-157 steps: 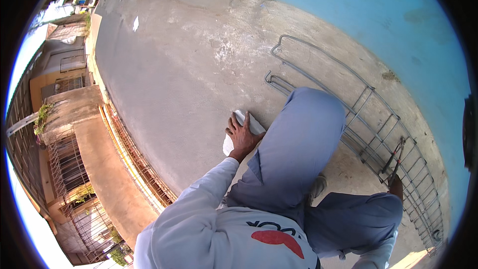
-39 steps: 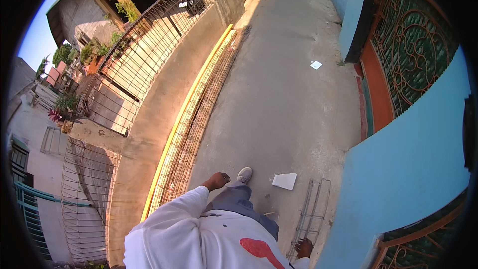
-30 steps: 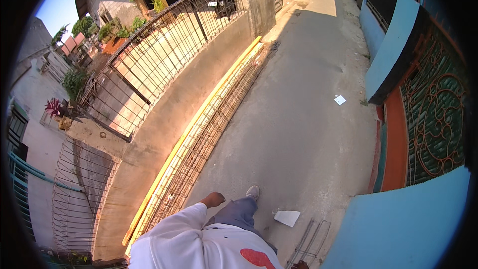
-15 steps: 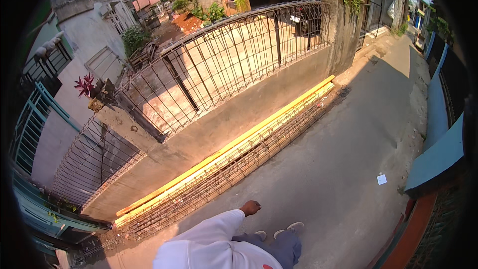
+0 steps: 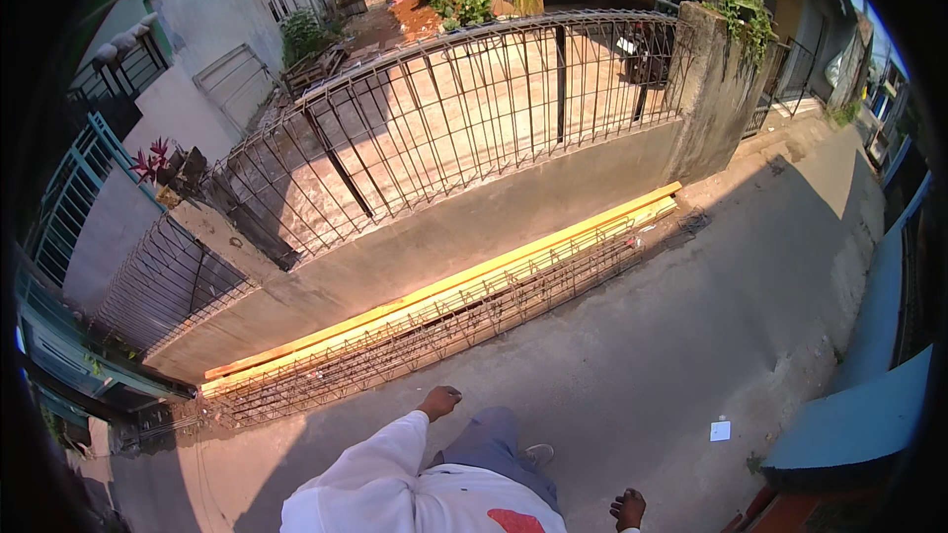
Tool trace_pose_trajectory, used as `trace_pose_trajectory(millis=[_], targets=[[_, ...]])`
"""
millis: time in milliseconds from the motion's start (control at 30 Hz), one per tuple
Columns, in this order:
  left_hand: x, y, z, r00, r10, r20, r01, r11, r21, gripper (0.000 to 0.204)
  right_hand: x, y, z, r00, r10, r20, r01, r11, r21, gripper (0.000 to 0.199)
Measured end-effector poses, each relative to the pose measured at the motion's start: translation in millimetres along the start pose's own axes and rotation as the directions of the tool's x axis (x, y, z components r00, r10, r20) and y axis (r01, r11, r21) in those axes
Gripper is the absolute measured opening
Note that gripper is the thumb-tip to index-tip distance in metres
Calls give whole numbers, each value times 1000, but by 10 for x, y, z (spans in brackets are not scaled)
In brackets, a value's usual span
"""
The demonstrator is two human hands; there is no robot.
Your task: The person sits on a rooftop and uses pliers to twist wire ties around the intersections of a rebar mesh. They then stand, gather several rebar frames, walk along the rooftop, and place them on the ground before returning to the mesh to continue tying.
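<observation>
My left hand (image 5: 440, 402) hangs in front of me over the grey paved lane, its fingers curled in a loose fist. Nothing shows in it. The arm is in a white sleeve (image 5: 380, 454). Low at the right, near the lower edge, my right hand (image 5: 628, 510) hangs with curled fingers and no object visible in it. Neither hand touches anything. Nearest to the left hand is a long bundle of steel rebar cages (image 5: 434, 336) on the ground, with yellow beams (image 5: 444, 284) behind it along the wall.
A low concrete wall (image 5: 474, 192) with a wire-mesh fence (image 5: 474, 109) runs along the left, ending at a concrete pillar (image 5: 706, 89). A small white square (image 5: 720, 431) lies on the lane (image 5: 632, 355). Blue walling (image 5: 849, 424) borders the right side.
My view has shifted, and the rebar, beams and white square sit differently in it. My left hand appears further left and my right hand has come into view. One shoe shows now instead of several.
</observation>
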State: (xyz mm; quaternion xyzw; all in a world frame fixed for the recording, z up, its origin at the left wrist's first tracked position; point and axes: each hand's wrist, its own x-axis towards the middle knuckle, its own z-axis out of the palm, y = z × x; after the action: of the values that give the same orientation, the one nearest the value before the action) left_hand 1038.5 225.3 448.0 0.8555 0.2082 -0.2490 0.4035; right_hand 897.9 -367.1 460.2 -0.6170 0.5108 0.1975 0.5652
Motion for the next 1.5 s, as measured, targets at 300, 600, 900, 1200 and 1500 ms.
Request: trace_pose_trajectory(millis=[300, 600, 900, 1200, 1500], targets=[[703, 1123, 512, 954, -204, 221, 228, 970, -86, 32, 1031, -2979, 125, 886, -455, 92, 462, 884, -71, 38], [3080, 2584, 1146, 769, 281, 574, -558, 733, 388, 26, 2238, -1222, -807, 955, -268, 126, 295, 899, -325, 27], [4494, 6135, 1565, 983, 74, 169, -10, 936, -351, 35, 1999, -1972, -1227, 992, 111, 64, -111, 994, -9, 15], [4547, 7192, 2635, 972, 55, 227, -20, 988, -153, 40, 4338, -5187, -2354, 980, 194, 46, -194, 981, 6, 25], [4420, 6610, 2772, 877, -457, 149, 467, 735, -492, 31, 6302, -9316, -2757, 941, -339, 4, 316, 874, -370, 29]])
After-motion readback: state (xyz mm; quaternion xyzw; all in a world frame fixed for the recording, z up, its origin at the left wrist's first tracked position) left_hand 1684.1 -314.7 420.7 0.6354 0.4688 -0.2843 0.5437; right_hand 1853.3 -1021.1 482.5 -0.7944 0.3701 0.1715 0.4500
